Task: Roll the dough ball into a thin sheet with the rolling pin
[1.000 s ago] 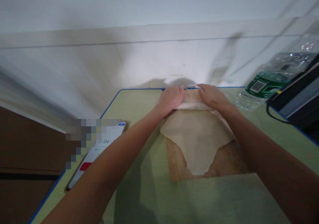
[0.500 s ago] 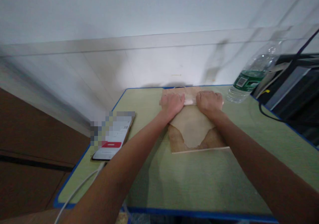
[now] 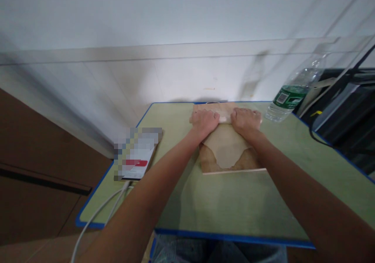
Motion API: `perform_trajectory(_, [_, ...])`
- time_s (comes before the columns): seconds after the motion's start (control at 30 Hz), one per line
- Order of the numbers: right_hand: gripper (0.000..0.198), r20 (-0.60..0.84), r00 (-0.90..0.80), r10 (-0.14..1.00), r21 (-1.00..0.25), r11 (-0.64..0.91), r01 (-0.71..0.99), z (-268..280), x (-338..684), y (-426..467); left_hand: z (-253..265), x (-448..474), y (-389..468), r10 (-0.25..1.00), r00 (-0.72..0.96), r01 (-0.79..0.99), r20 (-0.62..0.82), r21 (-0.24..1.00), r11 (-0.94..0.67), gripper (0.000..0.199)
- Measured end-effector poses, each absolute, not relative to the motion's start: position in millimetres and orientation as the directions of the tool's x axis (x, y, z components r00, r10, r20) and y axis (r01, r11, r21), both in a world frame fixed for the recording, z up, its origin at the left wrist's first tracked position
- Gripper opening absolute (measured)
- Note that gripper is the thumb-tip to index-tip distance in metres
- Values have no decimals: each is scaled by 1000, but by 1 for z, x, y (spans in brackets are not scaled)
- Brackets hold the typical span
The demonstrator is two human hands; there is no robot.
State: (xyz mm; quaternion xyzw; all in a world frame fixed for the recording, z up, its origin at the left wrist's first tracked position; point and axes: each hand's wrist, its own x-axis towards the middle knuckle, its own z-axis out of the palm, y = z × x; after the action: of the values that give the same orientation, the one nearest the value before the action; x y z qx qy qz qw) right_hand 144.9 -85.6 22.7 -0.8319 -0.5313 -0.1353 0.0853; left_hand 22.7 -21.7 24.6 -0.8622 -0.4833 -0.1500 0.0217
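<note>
A thin sheet of pale dough with a ragged front edge lies on a wooden board. Across the far part of the board sits a pale rolling pin, with what looks like dough around it; only its middle shows well. My left hand is closed over the pin's left part, fingers curled down. On the right part, my right hand is closed in the same way. Both forearms reach forward along the board's sides, and the hands cover the pin's ends.
The board rests on a light green table with a blue edge, against a white wall. At left lies a phone with a white cable. A clear water bottle stands back right, beside dark equipment and a black cable.
The view has shifted slightly, so the table's front edge and some denim now show more. Both hands stay closed on the rolling pin, with little visible movement along the board.
</note>
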Motion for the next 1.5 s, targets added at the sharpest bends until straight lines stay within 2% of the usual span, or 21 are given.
perform_trajectory(0.13, [44, 262, 444, 857, -19, -455, 890, 25, 149, -70, 30, 29, -10, 867, 454, 859, 204, 158, -487, 47])
perform_trajectory(0.27, [46, 230, 484, 844, -60, -485, 873, 29, 153, -58, 34, 37, 5, 878, 437, 861, 195, 190, -471, 46])
perform_trajectory(0.57, [44, 56, 536, 843, -139, -525, 840, 40, 167, -30, 40, 48, 32, 887, 445, 853, 125, 242, -462, 43])
perform_trajectory(0.8, [41, 152, 571, 807, -153, -551, 820, 34, 173, -10, 37, 59, 51, 895, 418, 855, 154, 264, -445, 43])
perform_trajectory(1.07, [38, 236, 574, 785, -247, -522, 816, 32, 179, 5, 30, 68, 75, 891, 415, 849, 186, 274, -452, 39])
perform_trajectory(1.5, [37, 297, 541, 787, -183, -509, 841, 32, 187, 24, 34, 75, 88, 849, 487, 804, 207, 272, -528, 37])
